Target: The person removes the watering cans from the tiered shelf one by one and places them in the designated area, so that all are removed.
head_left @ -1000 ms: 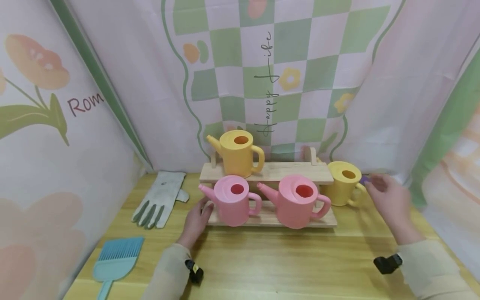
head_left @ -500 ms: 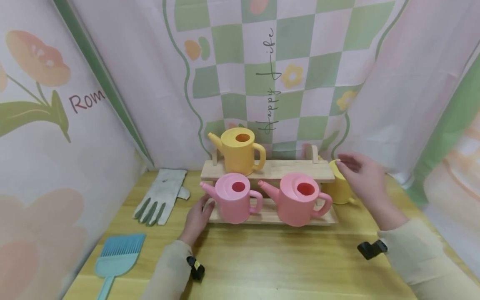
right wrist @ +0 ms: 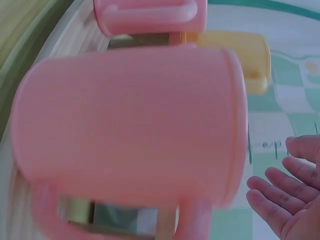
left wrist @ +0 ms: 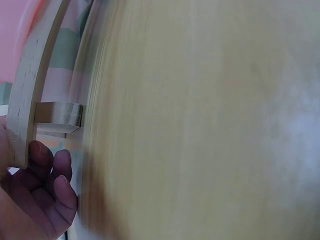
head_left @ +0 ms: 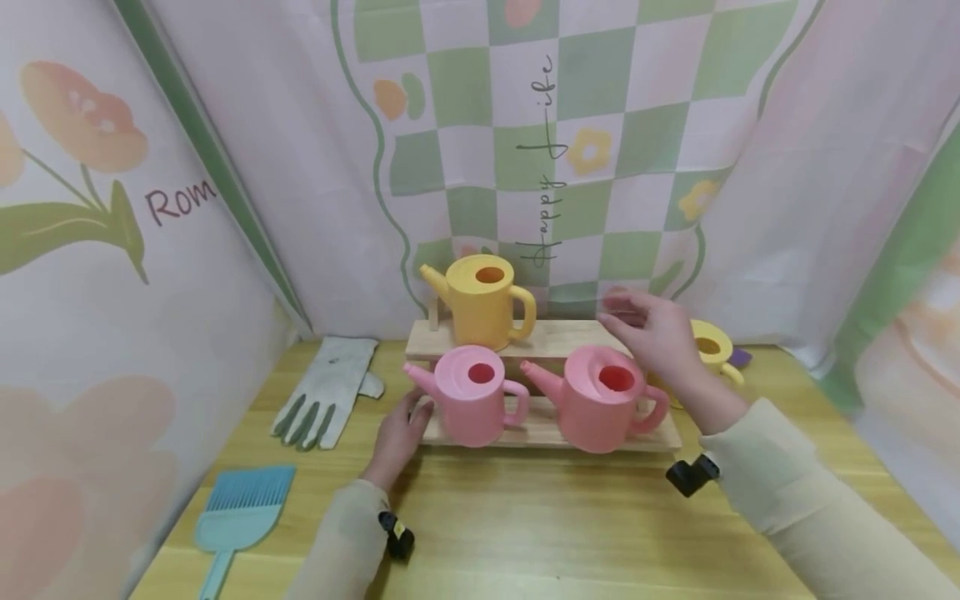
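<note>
A two-tier wooden shelf stands against the curtain. Its lower board holds a pale pink watering can and a deeper pink watering can; on the upper board's left half sits a yellow watering can. My left hand grips the left end of the lower board, its fingertips curled beneath the wood in the left wrist view. Fingers spread and holding nothing, my right hand hovers by the upper board's right end, above the deeper pink can. Behind that forearm, another yellow watering can is partly hidden.
A small purple object lies beside the right-hand yellow can. Left of the shelf are a grey-white glove and, nearer, a blue brush on the wooden table. Printed curtains hang behind and at both sides.
My right hand has moved left from beside the right-hand yellow can, across it, to the shelf's upper right end. The left hand keeps its grip on the lower board.
</note>
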A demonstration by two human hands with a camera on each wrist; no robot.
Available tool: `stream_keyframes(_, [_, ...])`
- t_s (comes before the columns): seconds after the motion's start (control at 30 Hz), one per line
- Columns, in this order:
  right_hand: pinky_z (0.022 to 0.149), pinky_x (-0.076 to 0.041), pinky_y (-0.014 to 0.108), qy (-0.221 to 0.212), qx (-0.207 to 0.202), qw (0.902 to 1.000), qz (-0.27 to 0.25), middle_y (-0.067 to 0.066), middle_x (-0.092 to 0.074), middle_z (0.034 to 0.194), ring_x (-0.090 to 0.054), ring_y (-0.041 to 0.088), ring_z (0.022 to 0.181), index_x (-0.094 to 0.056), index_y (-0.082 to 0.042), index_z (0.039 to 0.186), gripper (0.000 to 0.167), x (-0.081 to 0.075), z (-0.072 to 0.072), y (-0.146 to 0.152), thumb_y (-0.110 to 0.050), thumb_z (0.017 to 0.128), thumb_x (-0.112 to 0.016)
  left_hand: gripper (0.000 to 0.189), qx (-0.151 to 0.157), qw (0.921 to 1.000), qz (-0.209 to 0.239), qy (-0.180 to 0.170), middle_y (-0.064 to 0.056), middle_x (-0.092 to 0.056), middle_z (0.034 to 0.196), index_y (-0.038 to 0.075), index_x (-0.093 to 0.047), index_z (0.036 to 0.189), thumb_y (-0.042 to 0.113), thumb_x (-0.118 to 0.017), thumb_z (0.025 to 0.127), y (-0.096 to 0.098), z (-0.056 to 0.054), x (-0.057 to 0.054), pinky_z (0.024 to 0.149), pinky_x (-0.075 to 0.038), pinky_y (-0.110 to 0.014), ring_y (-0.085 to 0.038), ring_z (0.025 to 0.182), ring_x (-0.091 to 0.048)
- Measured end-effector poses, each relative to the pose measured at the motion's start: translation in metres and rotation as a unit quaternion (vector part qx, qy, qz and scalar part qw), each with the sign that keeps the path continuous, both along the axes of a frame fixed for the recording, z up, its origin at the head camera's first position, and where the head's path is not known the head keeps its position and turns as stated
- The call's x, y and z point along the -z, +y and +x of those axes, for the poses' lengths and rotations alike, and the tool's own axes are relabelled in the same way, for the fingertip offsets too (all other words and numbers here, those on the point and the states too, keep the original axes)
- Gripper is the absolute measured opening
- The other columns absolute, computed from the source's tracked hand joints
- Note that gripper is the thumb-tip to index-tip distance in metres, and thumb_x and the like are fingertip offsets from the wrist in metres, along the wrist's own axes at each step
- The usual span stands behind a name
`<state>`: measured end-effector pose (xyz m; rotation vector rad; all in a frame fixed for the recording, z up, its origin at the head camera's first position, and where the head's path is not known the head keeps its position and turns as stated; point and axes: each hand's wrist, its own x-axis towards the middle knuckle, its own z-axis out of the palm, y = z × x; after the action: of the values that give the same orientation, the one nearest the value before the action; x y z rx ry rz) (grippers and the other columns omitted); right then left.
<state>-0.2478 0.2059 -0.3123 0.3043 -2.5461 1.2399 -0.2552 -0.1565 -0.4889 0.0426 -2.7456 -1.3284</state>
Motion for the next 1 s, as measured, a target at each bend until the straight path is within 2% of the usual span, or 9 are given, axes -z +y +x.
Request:
stream_keyframes(0.3, [0.089, -0.054, 0.046, -0.020, -0.041, 0.9988, 0.019, 0.020, -0.065, 0.120, -0.065, 0.035, 0.106, -0.063, 0.001, 0.122, 0.036, -0.003, -0.020, -0.040, -0.018, 0.092, -0.069, 0.049, -0.006, 1.0000, 0.005, -0.006, -0.013, -0.047, 0.146, 0.018, -0.047, 0.144, 0.041, -0.050, 0.101, 0.001, -0.001, 0.002, 0.108, -0.036, -0.055, -0.035, 0.133, -0.044])
stream_keyframes(0.6, [0.087, -0.056, 0.044, -0.027, -0.054, 0.9978, 0.027, 0.019, -0.065, 0.120, -0.065, 0.034, 0.105, -0.061, 0.002, 0.125, 0.038, 0.002, -0.036, -0.069, -0.011, 0.090, -0.070, 0.050, -0.015, 0.9999, -0.003, -0.004, -0.014, -0.050, 0.143, 0.019, -0.049, 0.144, 0.043, -0.051, 0.100, 0.001, -0.001, 0.002, 0.107, -0.037, -0.053, -0.036, 0.131, -0.047])
stream_keyframes(0.8, [0.086, -0.056, 0.043, -0.030, -0.052, 0.9979, 0.023, 0.019, -0.067, 0.113, -0.066, 0.032, 0.101, -0.061, 0.003, 0.124, 0.035, 0.004, -0.041, -0.080, -0.007, 0.091, -0.068, 0.050, -0.013, 0.9999, -0.005, 0.005, -0.015, -0.051, 0.142, 0.017, -0.050, 0.143, 0.042, -0.052, 0.100, 0.001, -0.002, 0.003, 0.106, -0.039, -0.053, -0.036, 0.130, -0.048])
stream_keyframes(1.0, [0.084, -0.057, 0.043, -0.015, -0.037, 0.9986, 0.035, 0.020, -0.067, 0.108, -0.067, 0.032, 0.098, -0.064, 0.003, 0.116, 0.025, 0.005, -0.040, -0.085, -0.005, 0.092, -0.066, 0.052, -0.015, 0.9998, -0.001, -0.008, -0.014, -0.049, 0.145, 0.018, -0.048, 0.144, 0.045, -0.051, 0.100, 0.001, -0.002, 0.003, 0.107, -0.038, -0.054, -0.036, 0.131, -0.046])
